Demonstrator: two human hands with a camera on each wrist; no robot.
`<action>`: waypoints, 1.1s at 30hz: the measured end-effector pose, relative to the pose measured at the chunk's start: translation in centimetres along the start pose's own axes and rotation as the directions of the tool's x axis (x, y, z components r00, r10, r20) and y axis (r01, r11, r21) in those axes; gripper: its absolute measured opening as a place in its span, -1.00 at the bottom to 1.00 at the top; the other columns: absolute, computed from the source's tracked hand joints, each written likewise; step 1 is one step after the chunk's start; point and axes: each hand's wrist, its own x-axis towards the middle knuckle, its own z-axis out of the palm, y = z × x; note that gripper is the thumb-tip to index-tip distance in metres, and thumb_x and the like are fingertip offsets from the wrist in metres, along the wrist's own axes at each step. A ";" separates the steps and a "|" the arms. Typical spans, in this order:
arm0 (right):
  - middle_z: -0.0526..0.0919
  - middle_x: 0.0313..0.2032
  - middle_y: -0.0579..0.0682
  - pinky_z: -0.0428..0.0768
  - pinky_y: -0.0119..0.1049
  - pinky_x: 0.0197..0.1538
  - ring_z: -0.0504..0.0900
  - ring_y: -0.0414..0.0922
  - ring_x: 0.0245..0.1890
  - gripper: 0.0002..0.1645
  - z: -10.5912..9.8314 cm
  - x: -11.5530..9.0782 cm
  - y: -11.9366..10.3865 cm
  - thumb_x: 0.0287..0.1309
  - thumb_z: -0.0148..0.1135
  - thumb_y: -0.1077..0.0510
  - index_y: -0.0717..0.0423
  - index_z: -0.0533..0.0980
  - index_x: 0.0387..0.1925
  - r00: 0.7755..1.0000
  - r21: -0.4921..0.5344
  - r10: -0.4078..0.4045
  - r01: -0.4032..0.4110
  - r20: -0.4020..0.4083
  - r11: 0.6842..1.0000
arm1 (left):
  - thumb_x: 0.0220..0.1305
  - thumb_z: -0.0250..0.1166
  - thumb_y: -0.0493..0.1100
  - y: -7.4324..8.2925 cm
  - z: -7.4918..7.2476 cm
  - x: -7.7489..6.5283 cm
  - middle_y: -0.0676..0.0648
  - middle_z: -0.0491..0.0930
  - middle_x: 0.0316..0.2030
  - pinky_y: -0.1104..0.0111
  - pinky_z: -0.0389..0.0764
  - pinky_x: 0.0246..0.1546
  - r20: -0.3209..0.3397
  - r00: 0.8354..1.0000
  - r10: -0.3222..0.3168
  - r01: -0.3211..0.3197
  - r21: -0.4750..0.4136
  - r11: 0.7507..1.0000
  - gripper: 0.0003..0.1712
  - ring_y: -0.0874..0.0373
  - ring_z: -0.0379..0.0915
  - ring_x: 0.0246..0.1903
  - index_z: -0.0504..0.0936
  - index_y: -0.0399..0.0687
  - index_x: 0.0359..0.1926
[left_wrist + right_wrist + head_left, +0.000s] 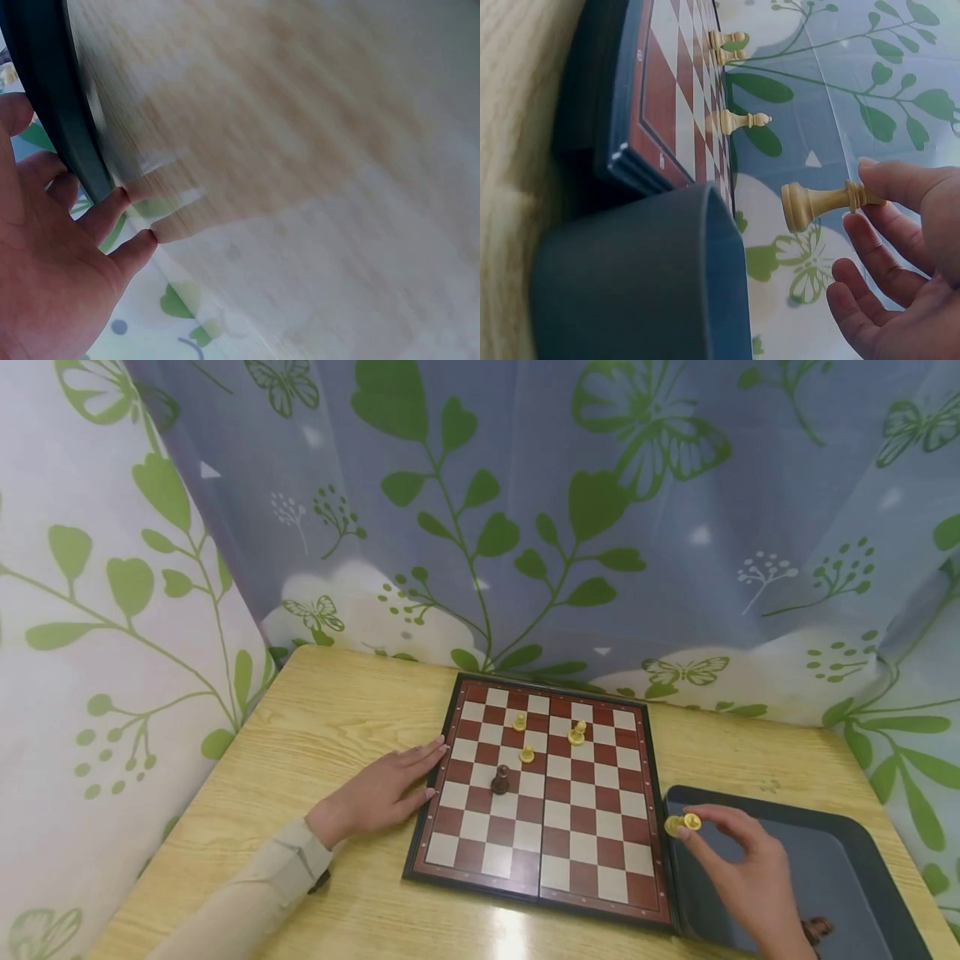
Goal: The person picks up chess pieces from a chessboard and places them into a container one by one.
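Observation:
In the head view my right hand (750, 860) pinches a yellow chess piece (675, 825) between thumb and fingertips, over the left rim of the dark tray. From the right wrist, that piece lies tilted sideways with its round base away from the palm; the fingers hide its top. My left hand (378, 797) rests with extended fingers at the left edge of the chessboard (540, 793). On the board stand two small yellow pawns (520, 722), a taller yellow piece (577, 734) and a dark brown piece (500, 781).
The dark grey tray (873, 860) sits against the board's right side, with a dark brown chess piece (817, 929) lying in it, partly behind my right wrist. Light wooden table (337, 710) surrounds the board. A curtain (480, 527) with leaves and butterflies hangs behind.

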 end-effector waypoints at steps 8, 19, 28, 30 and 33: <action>0.65 -0.10 -0.21 0.40 -0.69 0.02 0.31 -0.71 -0.05 -0.69 -0.7 -0.4 0.8 0.17 0.50 0.15 0.01 0.71 -0.02 0.997 -0.051 0.077 -0.079 -0.031 0.996 | 0.59 -0.03 0.12 0.0 0.0 0.0 -0.09 0.02 0.59 -0.15 0.25 0.45 0.004 1.000 -0.001 0.001 0.000 1.000 -0.26 -0.15 0.14 0.50 0.08 -0.11 0.60; 0.51 -0.23 -0.71 0.33 -0.75 0.02 0.37 -0.73 -0.10 -0.73 -1.9 -0.6 2.1 0.16 0.50 0.20 0.04 0.74 -0.07 0.971 -0.012 0.186 -0.189 -0.150 0.982 | 0.59 -0.03 0.12 0.1 0.0 0.1 -0.07 0.02 0.59 -0.18 0.25 0.44 0.002 1.000 -0.007 0.007 -0.015 1.000 -0.26 -0.15 0.14 0.50 0.09 -0.10 0.60; 0.39 -0.28 -0.81 0.36 -0.68 -0.02 0.32 -0.77 -0.16 -0.69 -3.0 -1.0 3.3 0.20 0.48 0.14 0.13 0.71 -0.02 0.959 -0.047 0.243 -0.252 -0.146 0.967 | 0.58 -0.01 0.10 0.2 -0.2 0.0 -0.09 0.05 0.59 -0.19 0.26 0.43 -0.005 1.000 -0.008 0.008 -0.021 1.000 -0.27 -0.16 0.16 0.49 0.11 -0.11 0.59; 0.36 -0.30 -0.82 0.38 -0.63 -0.02 0.30 -0.77 -0.17 -0.68 -3.3 -1.0 3.6 0.19 0.48 0.13 0.12 0.72 -0.02 0.953 -0.059 0.261 -0.273 -0.155 0.960 | 0.58 -0.01 0.10 0.2 -0.2 0.0 -0.09 0.05 0.58 -0.19 0.26 0.43 -0.006 1.000 -0.006 0.006 -0.023 1.000 -0.27 -0.16 0.16 0.49 0.11 -0.11 0.59; 0.30 -0.31 -0.84 0.51 -0.32 0.12 0.22 -0.78 -0.18 -0.65 -3.6 -1.0 4.0 0.21 0.47 0.07 0.11 0.71 0.00 0.946 -0.085 0.287 -0.301 -0.150 0.950 | 0.58 -0.01 0.10 0.2 -0.2 0.0 -0.09 0.04 0.59 -0.18 0.26 0.43 -0.003 1.000 -0.008 0.008 -0.023 1.000 -0.27 -0.16 0.15 0.50 0.11 -0.11 0.59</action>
